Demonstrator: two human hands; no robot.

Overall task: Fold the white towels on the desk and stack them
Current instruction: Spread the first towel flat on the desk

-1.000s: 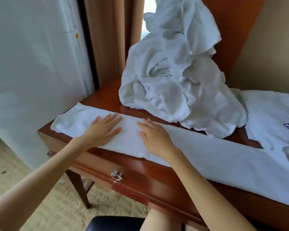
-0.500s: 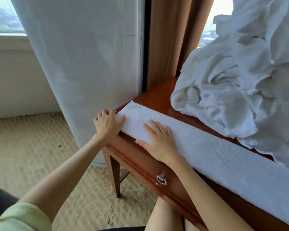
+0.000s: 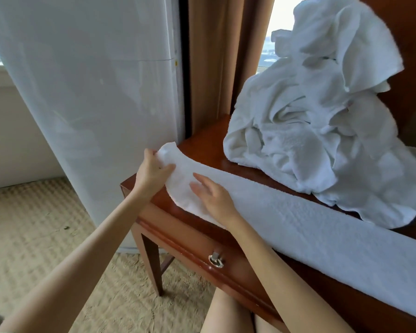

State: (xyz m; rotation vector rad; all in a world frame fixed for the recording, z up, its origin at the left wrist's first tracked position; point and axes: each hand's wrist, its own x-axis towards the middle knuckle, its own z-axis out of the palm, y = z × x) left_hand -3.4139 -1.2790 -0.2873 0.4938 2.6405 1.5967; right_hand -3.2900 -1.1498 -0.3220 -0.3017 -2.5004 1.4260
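Observation:
A long white towel (image 3: 310,227), folded into a narrow strip, lies along the front of the wooden desk (image 3: 202,145). My left hand (image 3: 153,170) grips its left end at the desk's corner and has lifted that end a little off the wood. My right hand (image 3: 213,197) rests flat on the strip just to the right, fingers straight. Behind the strip a big heap of crumpled white towels (image 3: 322,121) rises at the back of the desk.
A white sheer curtain (image 3: 94,92) hangs just left of the desk, with a brown curtain (image 3: 214,56) behind it. The desk drawer has a metal ring pull (image 3: 216,260). Beige carpet (image 3: 46,224) lies below, and my knee (image 3: 228,313) sits under the desk's front edge.
My left hand has gone from lying flat at the towel's left end to gripping that end and raising it. The right hand stays flat on the strip. The view has swung left.

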